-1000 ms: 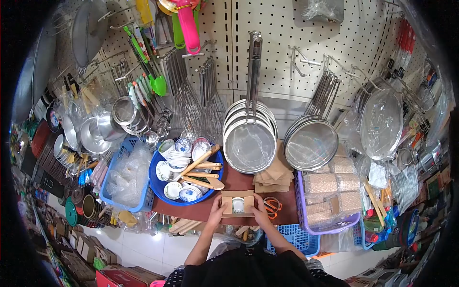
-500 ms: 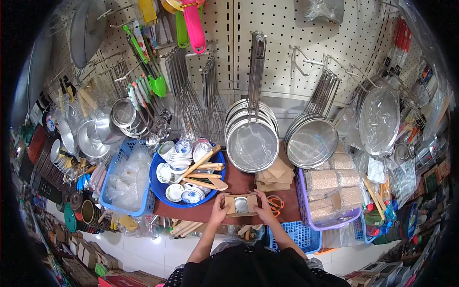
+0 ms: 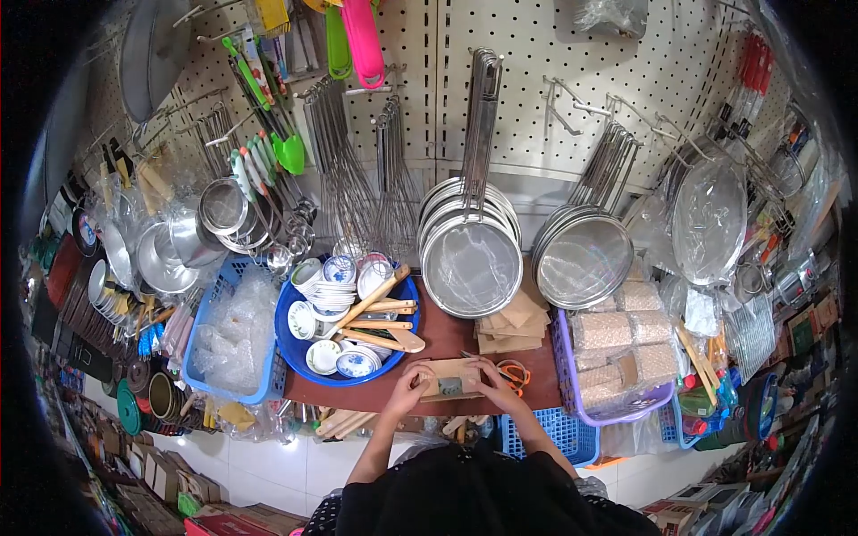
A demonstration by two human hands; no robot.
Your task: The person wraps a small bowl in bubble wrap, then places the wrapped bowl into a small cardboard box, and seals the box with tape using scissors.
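Note:
A small brown cardboard piece [image 3: 450, 368] is held by its two ends at the table's front edge. My left hand [image 3: 408, 389] grips its left end, fingers bent round the edge. At the other end, my right hand [image 3: 491, 384] pinches the card between thumb and fingers. A small dark greyish patch shows in the card's lower middle; I cannot make out what it is. Orange-handled scissors [image 3: 515, 373] lie just beyond my right hand. Behind the card, flat brown cardboard pieces [image 3: 511, 329] are stacked on the red-brown table [image 3: 438, 336].
To the left, a blue basin [image 3: 284, 344] holds small patterned dishes and wooden-handled tools, beside a light-blue basket [image 3: 201, 382] of plastic-wrapped things. A purple basket [image 3: 569, 384] of wrapped packs stands right. Mesh strainers [image 3: 472, 268] and whisks [image 3: 344, 170] hang from the pegboard.
The white round dish seen in the middle of the cardboard no longer shows; a darker patch appears there. Both hands have shifted slightly and stay at the card's ends.

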